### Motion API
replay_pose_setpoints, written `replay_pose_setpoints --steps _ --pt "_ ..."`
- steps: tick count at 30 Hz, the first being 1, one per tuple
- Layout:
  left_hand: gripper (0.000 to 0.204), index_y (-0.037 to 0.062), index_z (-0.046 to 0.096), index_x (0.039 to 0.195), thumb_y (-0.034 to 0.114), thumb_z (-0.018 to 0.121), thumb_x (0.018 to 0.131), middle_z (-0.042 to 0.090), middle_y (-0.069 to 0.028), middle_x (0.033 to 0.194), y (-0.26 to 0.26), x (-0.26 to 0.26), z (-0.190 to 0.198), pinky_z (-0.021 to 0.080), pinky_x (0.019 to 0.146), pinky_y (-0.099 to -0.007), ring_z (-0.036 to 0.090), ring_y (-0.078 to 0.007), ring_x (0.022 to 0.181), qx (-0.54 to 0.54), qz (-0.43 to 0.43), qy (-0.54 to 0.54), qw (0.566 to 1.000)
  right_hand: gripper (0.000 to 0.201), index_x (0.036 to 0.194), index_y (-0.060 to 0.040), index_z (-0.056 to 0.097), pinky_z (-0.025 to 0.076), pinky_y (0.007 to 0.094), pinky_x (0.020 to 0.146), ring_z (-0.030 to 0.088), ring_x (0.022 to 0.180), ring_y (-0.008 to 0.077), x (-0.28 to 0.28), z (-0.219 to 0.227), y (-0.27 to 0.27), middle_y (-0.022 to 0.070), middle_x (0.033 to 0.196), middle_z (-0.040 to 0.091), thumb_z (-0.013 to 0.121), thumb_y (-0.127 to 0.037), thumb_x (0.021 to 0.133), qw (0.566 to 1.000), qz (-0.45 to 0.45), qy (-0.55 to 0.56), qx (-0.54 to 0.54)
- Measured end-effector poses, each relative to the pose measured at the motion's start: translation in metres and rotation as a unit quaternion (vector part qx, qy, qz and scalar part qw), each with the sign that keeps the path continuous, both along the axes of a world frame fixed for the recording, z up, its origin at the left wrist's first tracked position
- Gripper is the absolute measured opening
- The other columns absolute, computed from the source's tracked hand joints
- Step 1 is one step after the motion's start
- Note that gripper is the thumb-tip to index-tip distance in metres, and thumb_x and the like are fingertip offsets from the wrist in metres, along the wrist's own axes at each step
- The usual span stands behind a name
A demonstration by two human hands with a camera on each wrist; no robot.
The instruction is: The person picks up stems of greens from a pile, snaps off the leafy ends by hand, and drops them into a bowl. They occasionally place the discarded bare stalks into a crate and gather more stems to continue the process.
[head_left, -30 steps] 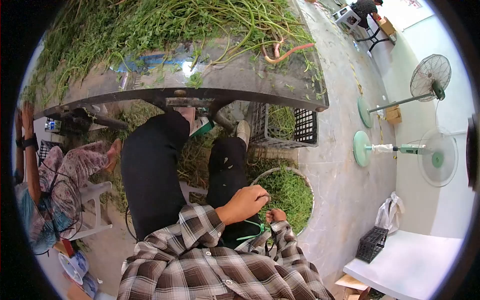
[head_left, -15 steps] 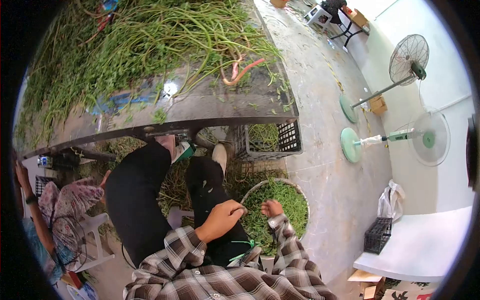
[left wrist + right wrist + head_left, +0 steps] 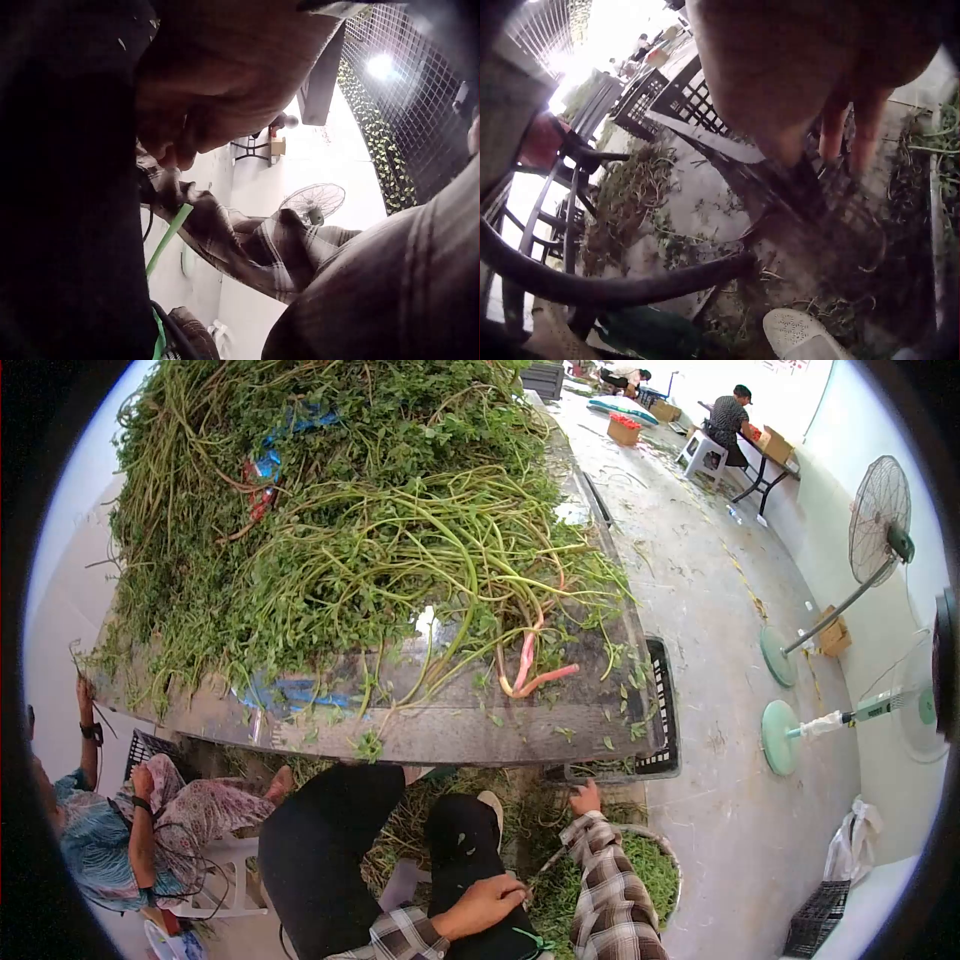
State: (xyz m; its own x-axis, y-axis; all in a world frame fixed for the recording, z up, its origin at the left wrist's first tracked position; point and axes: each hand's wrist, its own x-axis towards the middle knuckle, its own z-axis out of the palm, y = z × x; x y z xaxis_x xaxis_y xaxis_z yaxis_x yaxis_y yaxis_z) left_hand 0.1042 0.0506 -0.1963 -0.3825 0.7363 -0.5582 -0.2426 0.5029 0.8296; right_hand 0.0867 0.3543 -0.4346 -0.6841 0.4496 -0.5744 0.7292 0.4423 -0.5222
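Note:
My left hand rests on my black-trousered right knee with its fingers curled; a thin pale stem seems to stick out from them. The left wrist view shows the curled fingers close up against the dark trouser. My right hand reaches out below the table edge toward a black crate, with straight fingers hanging over the littered floor and holding nothing. A round basin of cut greens stands by my right arm.
A long metal table in front of me is heaped with green stems and a few pink ones. Another person sits at the left. Two standing fans are at the right. My white shoe is under the table.
My head has lifted, so the table heap fills the view. My right hand has left the basin and stretched forward toward the crate. The left hand stays on the knee.

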Motion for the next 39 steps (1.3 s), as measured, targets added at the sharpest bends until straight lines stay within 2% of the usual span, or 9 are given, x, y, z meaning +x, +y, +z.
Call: replay_pose_setpoints --steps 3,5,8,11,17,24,29,34,39 --pt "0.029 -0.0002 0.059 0.104 0.025 0.051 0.091 0.056 -0.0105 0.093 0.002 -0.001 -0.008 0.042 0.074 -0.0327 0.055 -0.0209 0.084 -0.004 -0.010 -0.004 1.000 0.039 0.121 -0.0043 0.053 0.047 0.0402 0.075 0.056 0.097 0.0284 -0.012 -0.013 -0.007 0.0128 0.147 0.013 0.050 -0.003 0.082 0.994 -0.089 -0.050 -0.027" --pt "0.030 -0.0004 0.059 0.104 0.025 0.050 0.091 0.056 -0.0106 0.096 0.004 -0.005 -0.009 0.042 0.075 -0.0329 0.055 -0.0207 0.085 -0.010 -0.015 -0.010 1.000 0.039 0.120 -0.0031 0.053 0.046 0.0402 0.081 0.052 0.106 0.0303 -0.011 -0.013 -0.005 0.0140 0.146 0.016 0.052 -0.004 0.081 0.995 -0.092 -0.032 -0.029" --pt "0.032 -0.0008 0.053 0.114 0.021 0.050 0.091 0.054 -0.0119 0.104 0.004 -0.009 -0.019 0.045 0.075 -0.0320 0.056 -0.0194 0.087 -0.025 -0.017 -0.018 0.999 0.039 0.116 -0.0010 0.053 0.041 0.0401 0.093 0.039 0.122 0.0338 -0.014 -0.010 -0.005 0.0167 0.144 0.018 0.055 -0.005 0.077 0.994 0.037 -0.026 0.102" --pt "0.051 0.0016 0.028 0.133 0.008 0.051 0.088 0.045 -0.0154 0.121 -0.004 -0.015 -0.035 0.052 0.071 -0.0305 0.057 -0.0206 0.089 0.067 0.208 -0.219 0.951 0.038 0.111 -0.0003 0.056 0.039 0.0380 0.096 0.041 0.120 0.0337 -0.019 -0.031 0.004 0.0156 0.138 0.031 0.053 -0.010 0.075 0.993 0.110 -0.024 0.040" --pt "0.061 0.0015 0.024 0.136 -0.004 0.052 0.082 0.036 -0.0143 0.131 -0.026 -0.054 -0.066 0.046 0.085 -0.0338 0.047 -0.0243 0.111 0.178 0.455 -0.064 0.870 0.039 0.117 -0.0093 0.055 0.042 0.0394 0.092 0.047 0.114 0.0319 -0.024 -0.025 -0.007 0.0098 0.141 0.028 0.054 -0.022 0.080 0.988 0.108 -0.086 0.071" --pt "0.050 0.0009 0.037 0.130 0.007 0.057 0.084 0.038 -0.0118 0.128 -0.023 -0.052 -0.022 0.038 0.095 -0.0344 0.040 -0.0212 0.118 0.057 0.396 0.030 0.916 0.049 0.122 -0.0077 0.051 0.037 0.0395 0.098 0.042 0.119 0.0341 -0.011 -0.031 -0.041 0.0140 0.139 0.030 0.056 -0.028 0.077 0.996 0.083 -0.035 0.002" --pt "0.029 -0.0029 0.054 0.114 0.004 0.051 0.086 0.050 -0.0087 0.120 -0.025 -0.044 0.013 0.046 0.082 -0.0280 0.056 -0.0180 0.099 0.135 0.255 0.066 0.955 0.048 0.122 -0.0057 0.049 0.034 0.0422 0.099 0.038 0.120 0.0359 0.011 0.023 -0.054 0.0170 0.134 0.036 0.055 -0.024 0.078 0.997 0.017 0.070 -0.014" --pt "0.027 -0.0032 0.055 0.111 0.009 0.051 0.088 0.051 -0.0067 0.110 -0.021 -0.050 0.097 0.046 0.077 -0.0266 0.058 -0.0147 0.091 0.265 0.202 0.097 0.938 0.035 0.120 0.0038 0.047 0.052 0.0291 0.055 0.063 0.073 0.0170 0.065 0.093 -0.051 0.0128 0.108 0.056 0.047 -0.012 0.088 0.964 -0.154 0.126 -0.173" --pt "0.025 -0.0003 0.055 0.111 0.008 0.050 0.088 0.051 -0.0052 0.111 -0.025 -0.076 0.174 0.047 0.071 -0.0246 0.057 -0.0123 0.086 0.370 0.215 0.188 0.884 0.034 0.118 0.0023 0.049 0.053 0.0286 0.058 0.063 0.075 0.0157 0.101 0.161 -0.046 0.0102 0.096 0.061 0.049 -0.013 0.088 0.957 -0.144 0.162 -0.195"
